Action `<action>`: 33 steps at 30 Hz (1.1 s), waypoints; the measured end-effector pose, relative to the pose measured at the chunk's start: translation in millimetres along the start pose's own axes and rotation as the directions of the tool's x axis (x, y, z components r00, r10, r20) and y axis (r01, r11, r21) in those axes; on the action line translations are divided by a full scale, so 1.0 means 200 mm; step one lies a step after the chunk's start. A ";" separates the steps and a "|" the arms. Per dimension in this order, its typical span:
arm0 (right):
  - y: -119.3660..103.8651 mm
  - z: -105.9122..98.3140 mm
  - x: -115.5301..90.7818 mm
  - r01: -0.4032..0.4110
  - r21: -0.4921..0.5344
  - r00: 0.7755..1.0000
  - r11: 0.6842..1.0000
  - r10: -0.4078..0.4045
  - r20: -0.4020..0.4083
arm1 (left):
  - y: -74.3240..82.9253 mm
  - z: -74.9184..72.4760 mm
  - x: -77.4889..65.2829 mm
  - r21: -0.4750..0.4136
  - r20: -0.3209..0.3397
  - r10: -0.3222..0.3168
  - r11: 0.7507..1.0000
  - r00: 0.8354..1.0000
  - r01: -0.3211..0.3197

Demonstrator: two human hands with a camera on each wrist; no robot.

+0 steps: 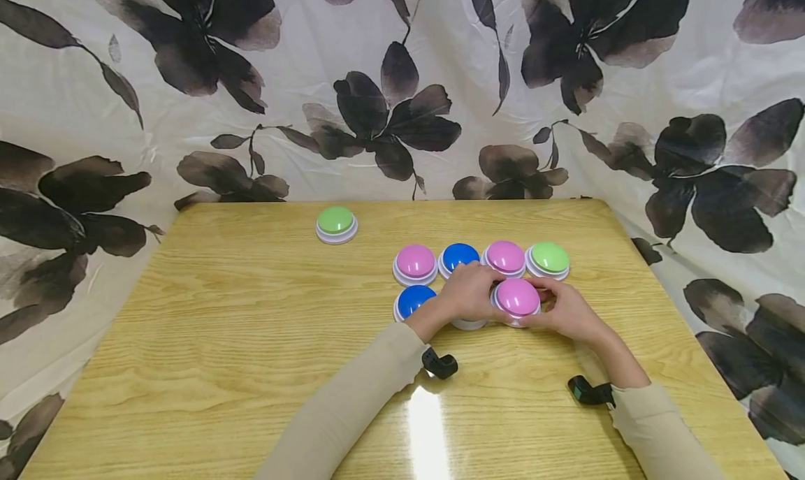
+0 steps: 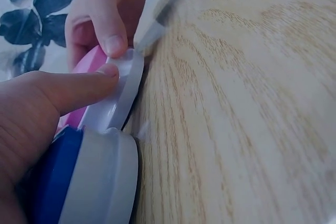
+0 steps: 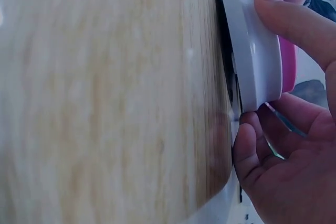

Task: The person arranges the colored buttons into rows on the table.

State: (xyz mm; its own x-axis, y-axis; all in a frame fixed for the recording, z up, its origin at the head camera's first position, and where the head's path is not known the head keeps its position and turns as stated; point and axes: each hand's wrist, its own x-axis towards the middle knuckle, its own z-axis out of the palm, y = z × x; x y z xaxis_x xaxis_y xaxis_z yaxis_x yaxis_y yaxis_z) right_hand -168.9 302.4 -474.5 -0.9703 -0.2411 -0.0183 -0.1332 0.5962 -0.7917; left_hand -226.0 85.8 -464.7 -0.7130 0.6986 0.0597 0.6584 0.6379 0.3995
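Both hands hold one round pink push button (image 1: 518, 297) with a white base, low at the table at the right end of the front row. My left hand (image 1: 468, 291) grips its left side, thumb (image 2: 84, 88) on the front of the base. From the right, my right hand (image 1: 566, 311) pinches it, thumb along the base and the other fingers (image 3: 247, 142) round its side. Under my left hand is a button with its dome covered in the head view, only its white base (image 1: 470, 324) showing; a blue button (image 2: 58, 177) sits beside the pink one in the left wrist view.
Behind the hands stands a row of buttons: pink (image 1: 416, 263), blue (image 1: 459, 255), pink (image 1: 505, 256) and green (image 1: 549, 258). Another blue button (image 1: 415, 301) begins the front row. A lone green button (image 1: 336, 223) sits at the back left of the wooden table (image 1: 220, 340). Floral cloth (image 1: 390, 19) hangs behind.
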 end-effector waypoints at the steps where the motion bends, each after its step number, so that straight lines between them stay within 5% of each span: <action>1: 0.00 0.00 0.00 0.000 -0.001 1.000 1.000 0.000 0.001 | 0.00 0.00 0.00 0.002 0.001 -0.001 1.000 1.000 0.001; 23: -0.05 -0.01 0.04 -0.054 0.042 0.998 0.998 0.053 0.042 | -0.03 -0.02 0.01 0.031 -0.006 -0.003 1.000 1.000 0.003; 28: -0.08 -0.01 0.01 -0.072 0.046 0.995 0.996 0.069 0.067 | -0.01 -0.07 -0.01 0.070 0.031 0.002 0.998 1.000 -0.004; 33: -0.19 -0.06 -0.02 -0.116 -0.060 0.990 0.991 0.120 0.070 | 0.00 -0.17 -0.03 0.098 0.020 0.003 0.995 1.000 -0.005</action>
State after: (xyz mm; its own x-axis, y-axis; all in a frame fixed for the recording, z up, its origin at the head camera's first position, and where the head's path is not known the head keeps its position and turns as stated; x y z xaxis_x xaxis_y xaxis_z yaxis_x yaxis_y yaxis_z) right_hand -162.5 289.9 -438.0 -0.9628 -0.2209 -0.1554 -0.0322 0.6652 -0.7459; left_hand -229.7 69.9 -433.1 -0.7063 0.7067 0.0422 0.6820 0.6633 0.3081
